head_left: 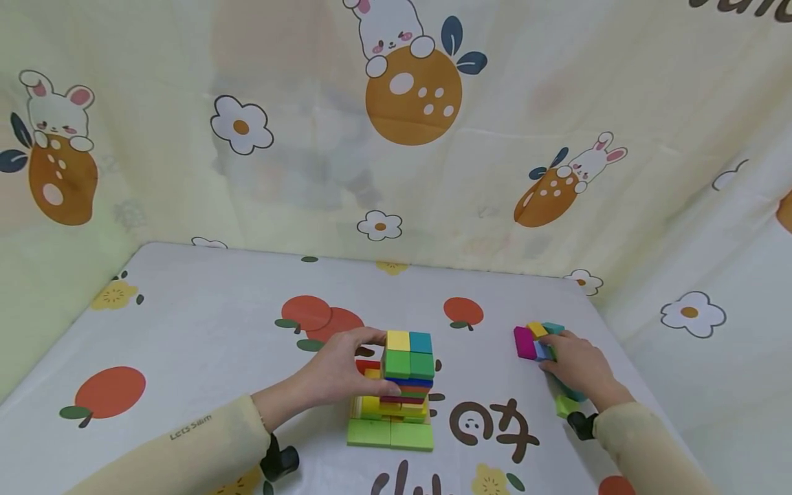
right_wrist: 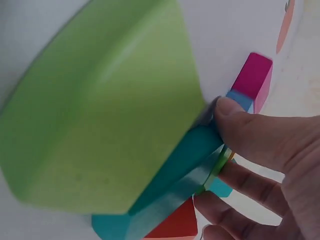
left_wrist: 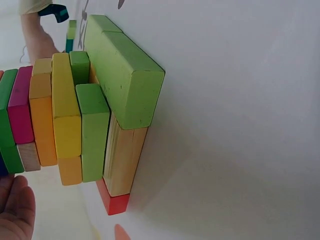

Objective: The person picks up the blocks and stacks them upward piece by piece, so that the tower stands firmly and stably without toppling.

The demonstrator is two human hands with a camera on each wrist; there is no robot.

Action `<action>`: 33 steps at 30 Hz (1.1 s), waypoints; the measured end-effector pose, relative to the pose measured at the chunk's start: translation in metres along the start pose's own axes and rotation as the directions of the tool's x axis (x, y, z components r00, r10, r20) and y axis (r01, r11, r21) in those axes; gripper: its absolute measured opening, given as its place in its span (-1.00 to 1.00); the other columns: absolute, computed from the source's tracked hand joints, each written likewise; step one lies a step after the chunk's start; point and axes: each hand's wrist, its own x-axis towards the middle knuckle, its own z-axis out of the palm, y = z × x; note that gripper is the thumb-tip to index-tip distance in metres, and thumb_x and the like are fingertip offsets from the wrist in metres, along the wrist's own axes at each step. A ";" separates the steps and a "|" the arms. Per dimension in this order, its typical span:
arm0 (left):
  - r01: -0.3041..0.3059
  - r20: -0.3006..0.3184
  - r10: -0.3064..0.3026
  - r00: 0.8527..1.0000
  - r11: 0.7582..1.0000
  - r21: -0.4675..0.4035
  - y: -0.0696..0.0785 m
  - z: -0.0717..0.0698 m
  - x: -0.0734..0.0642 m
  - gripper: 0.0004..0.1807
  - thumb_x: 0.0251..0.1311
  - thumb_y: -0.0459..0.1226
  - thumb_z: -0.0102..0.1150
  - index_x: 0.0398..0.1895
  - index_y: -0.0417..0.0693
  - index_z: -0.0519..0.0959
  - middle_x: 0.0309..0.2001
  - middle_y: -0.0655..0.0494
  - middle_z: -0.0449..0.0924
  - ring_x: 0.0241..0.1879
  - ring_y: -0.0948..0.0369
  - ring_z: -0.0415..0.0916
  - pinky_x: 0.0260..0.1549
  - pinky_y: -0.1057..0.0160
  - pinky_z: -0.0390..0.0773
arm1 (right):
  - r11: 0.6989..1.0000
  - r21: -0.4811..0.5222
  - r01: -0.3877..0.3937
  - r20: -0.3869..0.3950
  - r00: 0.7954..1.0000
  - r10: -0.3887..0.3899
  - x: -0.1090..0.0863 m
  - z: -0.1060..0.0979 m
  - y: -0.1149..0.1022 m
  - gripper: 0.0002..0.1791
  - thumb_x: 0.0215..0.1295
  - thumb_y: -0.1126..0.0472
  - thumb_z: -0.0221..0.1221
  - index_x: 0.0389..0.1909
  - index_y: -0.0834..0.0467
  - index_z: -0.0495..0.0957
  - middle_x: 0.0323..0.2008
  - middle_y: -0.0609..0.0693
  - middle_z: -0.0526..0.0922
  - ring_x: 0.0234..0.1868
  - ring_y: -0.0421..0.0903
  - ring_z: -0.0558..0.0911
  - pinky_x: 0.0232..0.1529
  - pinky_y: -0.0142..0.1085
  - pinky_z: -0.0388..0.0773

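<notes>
A tower of coloured wooden blocks stands on light green base blocks in mid-table. My left hand holds its upper part from the left, thumb in front and fingers behind; their contact at the back is hidden. In the left wrist view, some fingers show beside the tower. At the right, my right hand reaches into a group of loose blocks, pinching a green block between thumb and fingers. Around it lie a magenta block, a yellow block and a blue block.
Under the right wrist is a light green block, large in the right wrist view, beside a teal block and a red block. The tablecloth has printed fruit; a patterned curtain hangs behind the table.
</notes>
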 end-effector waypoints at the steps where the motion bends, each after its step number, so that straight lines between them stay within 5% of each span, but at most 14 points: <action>1: 0.001 0.001 -0.001 1.000 1.000 -0.002 0.000 0.000 0.000 -0.30 0.04 -0.13 0.58 0.25 -0.15 0.55 0.15 -0.01 0.64 0.21 -0.09 0.54 0.18 -0.10 0.63 | 1.000 0.009 0.004 0.002 1.000 -0.004 -0.001 0.000 -0.001 -0.45 0.22 0.13 0.43 0.17 0.29 0.58 0.15 0.47 0.55 0.04 0.37 0.58 0.06 0.32 0.58; 15: 0.007 0.008 -0.007 1.000 1.000 -0.003 0.000 0.000 0.001 -0.29 0.04 -0.10 0.58 0.25 -0.13 0.54 0.15 0.01 0.64 0.21 -0.07 0.55 0.17 -0.08 0.64 | 0.988 0.109 0.105 0.019 0.994 -0.108 -0.032 0.005 -0.033 -0.51 0.14 0.11 0.49 0.10 0.14 0.67 -0.01 0.18 0.65 0.03 0.18 0.58 -0.02 0.15 0.69; 27: 0.017 0.006 -0.017 1.000 1.000 -0.010 -0.001 0.001 0.001 -0.29 0.04 -0.12 0.58 0.26 -0.15 0.54 0.17 -0.02 0.63 0.21 -0.10 0.56 0.16 -0.08 0.65 | 0.978 0.134 0.161 -0.079 0.985 -0.151 -0.042 0.011 -0.038 -0.59 0.08 0.13 0.52 -0.04 0.14 0.73 -0.01 0.18 0.67 0.04 0.17 0.57 0.01 0.12 0.69; 33: 0.012 0.003 -0.012 1.000 1.000 -0.009 -0.001 0.000 0.000 -0.29 0.05 -0.12 0.57 0.27 -0.15 0.54 0.16 -0.02 0.64 0.22 -0.10 0.55 0.17 -0.09 0.64 | 0.949 0.155 0.275 -0.197 0.950 -0.244 -0.044 -0.008 -0.053 -0.61 0.12 0.13 0.50 -0.05 0.18 0.71 -0.02 0.16 0.68 0.09 0.20 0.55 0.06 0.19 0.64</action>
